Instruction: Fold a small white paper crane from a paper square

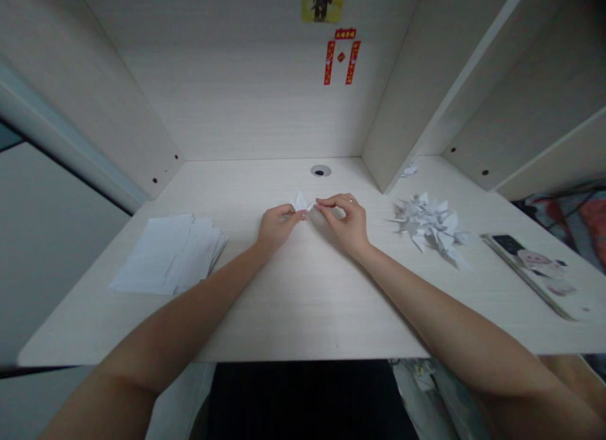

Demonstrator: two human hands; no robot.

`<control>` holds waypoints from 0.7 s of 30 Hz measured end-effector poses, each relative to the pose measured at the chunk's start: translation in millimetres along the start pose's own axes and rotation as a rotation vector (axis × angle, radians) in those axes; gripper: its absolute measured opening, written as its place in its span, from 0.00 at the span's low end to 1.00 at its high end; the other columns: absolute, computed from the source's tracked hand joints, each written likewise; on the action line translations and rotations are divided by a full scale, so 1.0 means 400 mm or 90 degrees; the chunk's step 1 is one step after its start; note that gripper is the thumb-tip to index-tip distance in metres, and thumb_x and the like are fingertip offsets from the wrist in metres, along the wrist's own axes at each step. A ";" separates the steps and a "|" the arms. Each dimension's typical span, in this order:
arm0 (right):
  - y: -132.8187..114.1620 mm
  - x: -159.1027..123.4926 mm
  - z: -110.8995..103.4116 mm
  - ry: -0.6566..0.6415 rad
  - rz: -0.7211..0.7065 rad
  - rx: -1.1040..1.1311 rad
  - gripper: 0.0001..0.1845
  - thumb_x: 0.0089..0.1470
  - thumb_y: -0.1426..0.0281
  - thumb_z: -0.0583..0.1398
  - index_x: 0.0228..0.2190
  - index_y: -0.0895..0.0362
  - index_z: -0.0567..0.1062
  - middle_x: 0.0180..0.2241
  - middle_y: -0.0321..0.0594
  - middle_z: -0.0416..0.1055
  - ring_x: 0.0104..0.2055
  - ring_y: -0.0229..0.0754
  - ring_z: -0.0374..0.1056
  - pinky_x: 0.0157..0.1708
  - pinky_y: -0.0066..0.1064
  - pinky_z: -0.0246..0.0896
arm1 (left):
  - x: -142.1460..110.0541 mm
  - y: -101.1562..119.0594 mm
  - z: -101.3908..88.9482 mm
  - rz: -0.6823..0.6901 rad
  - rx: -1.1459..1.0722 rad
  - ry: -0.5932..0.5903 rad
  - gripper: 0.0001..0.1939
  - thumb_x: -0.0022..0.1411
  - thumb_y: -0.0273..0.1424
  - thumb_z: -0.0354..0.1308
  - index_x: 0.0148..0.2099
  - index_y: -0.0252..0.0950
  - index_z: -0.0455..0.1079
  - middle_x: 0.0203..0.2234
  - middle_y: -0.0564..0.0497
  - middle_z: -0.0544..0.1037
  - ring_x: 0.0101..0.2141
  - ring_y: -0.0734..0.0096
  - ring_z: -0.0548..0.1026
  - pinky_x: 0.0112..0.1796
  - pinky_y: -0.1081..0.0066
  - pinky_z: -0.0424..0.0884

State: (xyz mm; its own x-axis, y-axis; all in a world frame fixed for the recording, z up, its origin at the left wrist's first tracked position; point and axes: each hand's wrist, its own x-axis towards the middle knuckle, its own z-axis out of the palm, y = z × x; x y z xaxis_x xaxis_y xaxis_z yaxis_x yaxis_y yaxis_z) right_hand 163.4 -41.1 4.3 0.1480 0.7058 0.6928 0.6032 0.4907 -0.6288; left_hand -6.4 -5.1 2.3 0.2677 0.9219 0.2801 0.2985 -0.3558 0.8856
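A small white origami paper crane point(300, 201), with a pointed part standing up, is held above the middle of the desk. My left hand point(278, 225) pinches its lower left side between thumb and fingers. With thumb and forefinger, my right hand point(345, 220) grips a thin tip on the crane's right side. Fingers cover part of the folds. To the right lies a heap of folded white paper cranes point(433, 220). Left of my left hand, square white paper sheets point(163, 250) are spread in an overlapping stack.
A phone point(534, 273) in a decorated case lies at the right of the desk point(303, 314). An upright panel point(402, 93) stands behind the crane heap. A round cable hole point(320, 171) sits near the back wall, which bears red paper strips point(329, 62).
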 end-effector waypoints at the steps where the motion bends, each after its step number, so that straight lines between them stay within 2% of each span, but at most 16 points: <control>1: 0.000 0.000 0.001 -0.002 0.007 0.009 0.05 0.52 0.65 0.63 0.30 0.53 0.79 0.29 0.37 0.76 0.33 0.41 0.68 0.41 0.37 0.61 | 0.000 0.000 0.000 -0.004 -0.002 0.001 0.15 0.54 0.43 0.59 0.28 0.35 0.75 0.27 0.52 0.79 0.33 0.68 0.75 0.39 0.70 0.67; 5: 0.003 0.001 0.005 -0.009 0.064 0.093 0.07 0.50 0.64 0.63 0.30 0.53 0.80 0.30 0.38 0.76 0.33 0.40 0.68 0.41 0.36 0.61 | 0.001 -0.002 0.000 -0.004 -0.001 0.009 0.15 0.55 0.43 0.58 0.28 0.35 0.75 0.27 0.52 0.80 0.33 0.68 0.75 0.39 0.71 0.67; 10: 0.024 0.003 0.019 -0.039 0.281 0.287 0.12 0.45 0.59 0.65 0.27 0.55 0.81 0.29 0.40 0.78 0.32 0.41 0.70 0.35 0.34 0.61 | -0.002 0.002 0.001 0.001 0.050 0.019 0.15 0.55 0.42 0.59 0.28 0.36 0.75 0.27 0.52 0.80 0.32 0.67 0.76 0.38 0.71 0.67; 13: 0.032 0.004 0.025 -0.040 0.364 0.351 0.12 0.41 0.60 0.67 0.26 0.55 0.81 0.29 0.39 0.78 0.31 0.40 0.70 0.35 0.34 0.61 | -0.006 0.006 0.001 0.019 0.090 0.014 0.14 0.56 0.42 0.58 0.29 0.37 0.75 0.28 0.52 0.80 0.33 0.67 0.76 0.38 0.71 0.67; 17: 0.029 0.006 0.024 -0.033 0.385 0.360 0.11 0.39 0.61 0.68 0.25 0.55 0.81 0.28 0.39 0.78 0.30 0.39 0.69 0.34 0.33 0.60 | -0.010 0.007 -0.001 0.049 0.127 0.015 0.14 0.57 0.43 0.58 0.30 0.38 0.75 0.28 0.52 0.80 0.32 0.69 0.76 0.36 0.72 0.66; 21: 0.024 0.008 0.018 -0.041 0.325 0.266 0.12 0.41 0.60 0.67 0.25 0.55 0.81 0.27 0.39 0.77 0.28 0.39 0.67 0.32 0.32 0.58 | -0.009 0.005 -0.003 0.058 0.209 0.036 0.14 0.57 0.43 0.57 0.30 0.39 0.76 0.26 0.52 0.80 0.30 0.69 0.75 0.34 0.72 0.65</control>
State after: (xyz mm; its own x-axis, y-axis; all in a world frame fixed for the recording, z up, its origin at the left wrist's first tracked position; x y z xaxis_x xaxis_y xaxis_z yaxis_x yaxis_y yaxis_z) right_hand 164.1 -30.4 -2.1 0.2795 0.9252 0.2567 0.1134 0.2337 -0.9657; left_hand -7.9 -8.9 3.5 0.2578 0.8878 0.3813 0.5572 -0.4591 0.6919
